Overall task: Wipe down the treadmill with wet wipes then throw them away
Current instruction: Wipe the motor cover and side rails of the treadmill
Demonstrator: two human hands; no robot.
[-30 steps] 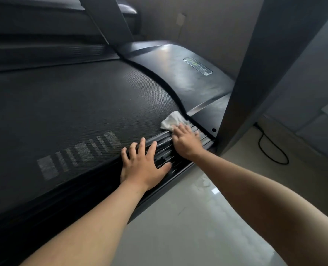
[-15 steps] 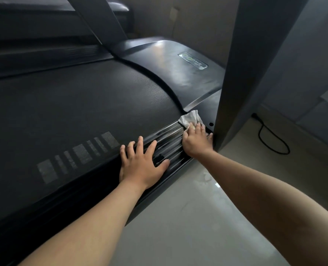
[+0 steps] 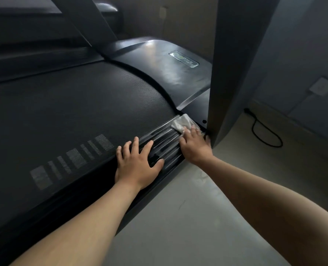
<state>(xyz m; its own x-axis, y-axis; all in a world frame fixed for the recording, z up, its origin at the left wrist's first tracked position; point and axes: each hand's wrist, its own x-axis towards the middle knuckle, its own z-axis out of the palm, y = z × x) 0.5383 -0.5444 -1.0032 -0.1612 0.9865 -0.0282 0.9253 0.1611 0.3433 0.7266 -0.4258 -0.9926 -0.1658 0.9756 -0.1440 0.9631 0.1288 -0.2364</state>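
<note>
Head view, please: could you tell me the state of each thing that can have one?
right hand, open, pressing the wet wipe on the side rail.
left hand, open, resting flat on the side rail.
wet wipe, spread flat, partly under the right hand.
cable, lying loose on the floor.

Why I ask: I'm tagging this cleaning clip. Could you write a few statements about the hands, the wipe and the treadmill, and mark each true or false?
1. The right hand presses a wet wipe onto the treadmill's ribbed side rail. True.
2. The left hand holds a second wipe. False: it rests flat on the rail's edge and holds nothing.
3. The wipe lies close to the foot of the upright post. True.
4. A black cable lies across the running belt. False: it lies on the floor beyond the post.
</note>
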